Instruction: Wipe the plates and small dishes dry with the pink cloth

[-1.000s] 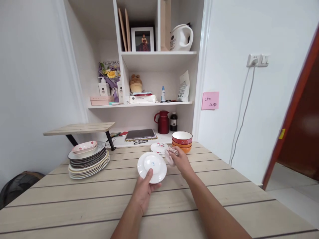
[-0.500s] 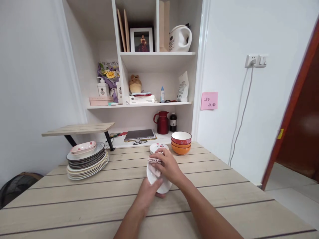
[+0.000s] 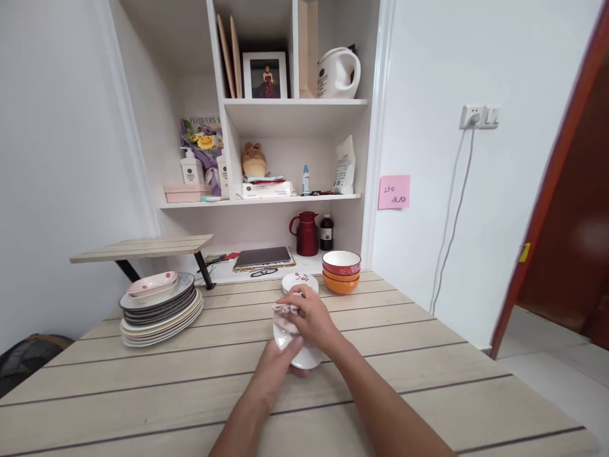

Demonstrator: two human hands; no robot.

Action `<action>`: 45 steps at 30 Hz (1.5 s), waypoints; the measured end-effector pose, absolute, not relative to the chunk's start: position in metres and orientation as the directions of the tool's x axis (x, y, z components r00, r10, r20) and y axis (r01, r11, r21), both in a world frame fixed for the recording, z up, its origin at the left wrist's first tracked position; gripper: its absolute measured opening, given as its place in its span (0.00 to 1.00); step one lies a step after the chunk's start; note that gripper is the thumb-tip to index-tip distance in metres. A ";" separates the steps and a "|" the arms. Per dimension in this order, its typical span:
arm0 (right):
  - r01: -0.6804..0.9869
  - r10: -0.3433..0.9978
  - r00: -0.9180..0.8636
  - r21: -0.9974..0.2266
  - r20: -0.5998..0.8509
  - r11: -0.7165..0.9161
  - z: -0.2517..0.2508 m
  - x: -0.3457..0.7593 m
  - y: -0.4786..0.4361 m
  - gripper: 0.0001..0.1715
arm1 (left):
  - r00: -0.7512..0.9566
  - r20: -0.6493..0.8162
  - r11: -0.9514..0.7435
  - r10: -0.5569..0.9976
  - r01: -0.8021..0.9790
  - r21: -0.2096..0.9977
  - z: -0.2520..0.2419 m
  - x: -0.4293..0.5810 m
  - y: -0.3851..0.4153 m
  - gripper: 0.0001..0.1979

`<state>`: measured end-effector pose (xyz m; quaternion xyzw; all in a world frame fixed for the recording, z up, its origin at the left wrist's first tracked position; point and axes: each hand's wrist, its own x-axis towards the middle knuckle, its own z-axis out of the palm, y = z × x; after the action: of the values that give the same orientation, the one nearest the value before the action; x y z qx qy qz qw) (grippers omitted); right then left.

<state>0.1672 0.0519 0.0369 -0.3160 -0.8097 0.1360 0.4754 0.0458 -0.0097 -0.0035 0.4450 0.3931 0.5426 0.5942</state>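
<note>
Over the middle of the wooden table, my left hand [image 3: 276, 367] grips a small white plate [image 3: 307, 358] by its near edge, thumb on the upper face and fingers underneath. A crumpled pale pink cloth [image 3: 284, 316] is bunched in my right hand [image 3: 310, 317], which presses it against the far part of the plate. My right fingers hide part of both cloth and plate. Just beyond my hands sits a white dish with red flowers [image 3: 299, 279], partly covered by my right hand. To its right, red and orange bowls [image 3: 341, 273] are stacked.
A tall pile of plates [image 3: 162, 314] with a pink oval dish [image 3: 152, 284] on top stands at the left, beside a small raised wooden shelf [image 3: 143, 249]. Behind the table are a laptop [image 3: 264, 256], glasses [image 3: 264, 273] and a red jug [image 3: 307, 235].
My right hand and the cloth have shifted slightly left across the plate, covering its far edge. The whole view has moved a little to the side. Both hands keep their hold.
</note>
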 end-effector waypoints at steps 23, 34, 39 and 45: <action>0.424 0.603 -0.484 -0.433 0.634 0.795 0.023 0.142 0.033 0.20 | -0.239 -0.103 -0.123 0.965 -0.768 0.628 -0.002 0.028 0.005 0.21; 0.416 0.715 -0.345 -0.584 0.608 0.697 0.016 0.162 0.059 0.18 | -0.253 -0.130 -0.124 0.959 -0.784 0.608 -0.006 0.025 0.009 0.15; 0.460 0.770 -0.050 -0.669 0.637 0.583 0.016 0.185 0.079 0.14 | -0.128 -0.093 -0.019 0.987 -0.682 0.731 -0.005 0.036 0.002 0.20; 0.477 0.739 0.047 -0.665 0.672 0.575 0.017 0.198 0.086 0.13 | 0.056 -0.017 0.039 0.998 -0.422 0.906 -0.005 0.046 -0.005 0.26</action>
<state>0.1981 0.0856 0.0171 -0.4465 -0.6807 0.1153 0.5693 0.0464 -0.0054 -0.0052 0.3853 0.3738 0.5763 0.6162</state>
